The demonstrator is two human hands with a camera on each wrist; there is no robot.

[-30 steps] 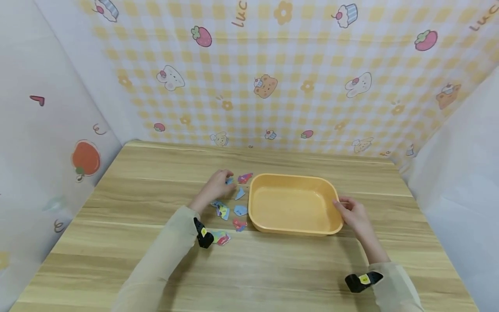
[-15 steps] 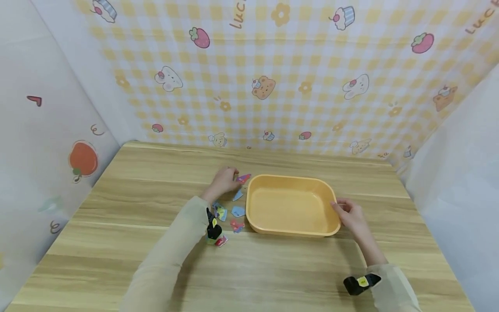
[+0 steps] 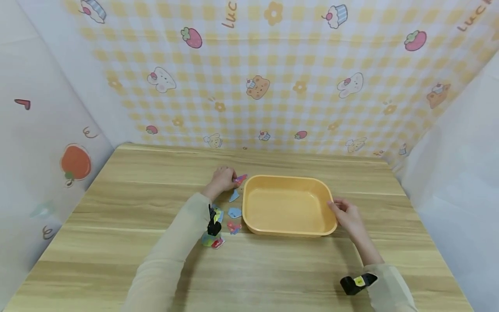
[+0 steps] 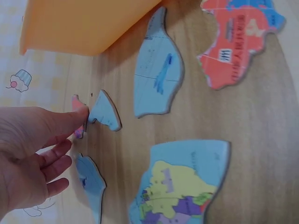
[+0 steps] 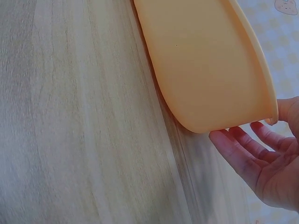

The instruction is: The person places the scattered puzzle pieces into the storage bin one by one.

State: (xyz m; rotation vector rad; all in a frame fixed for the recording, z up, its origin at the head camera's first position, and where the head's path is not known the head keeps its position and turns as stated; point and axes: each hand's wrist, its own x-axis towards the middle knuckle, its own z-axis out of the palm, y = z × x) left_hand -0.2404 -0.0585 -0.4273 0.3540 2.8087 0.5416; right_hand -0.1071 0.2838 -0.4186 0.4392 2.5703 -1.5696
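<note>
My left hand (image 3: 223, 179) pinches a red and purple map puzzle piece (image 3: 241, 178) beside the tray's far left corner. In the left wrist view that piece stands on edge, its face partly hidden by the thumb. Close by lie a small blue piece (image 4: 105, 113) and another blue one (image 4: 92, 184) below the fingers. My right hand (image 3: 348, 215) grips the right end of a yellow-orange plastic tray (image 3: 288, 208), thumb over the rim and fingers against the outer wall. The tray holds nothing.
More map pieces lie left of the tray: a larger blue one (image 4: 159, 74), a red one (image 3: 233, 228), a yellow and blue one (image 4: 180, 182), and a green and red one (image 3: 212, 240) partly under the left wrist. A checked cloth (image 3: 218, 56) hangs behind the wooden table (image 3: 273, 277).
My left hand has moved right from a blue piece to the red and purple one, which is now pinched and tilted. The right hand keeps its grip on the tray's end.
</note>
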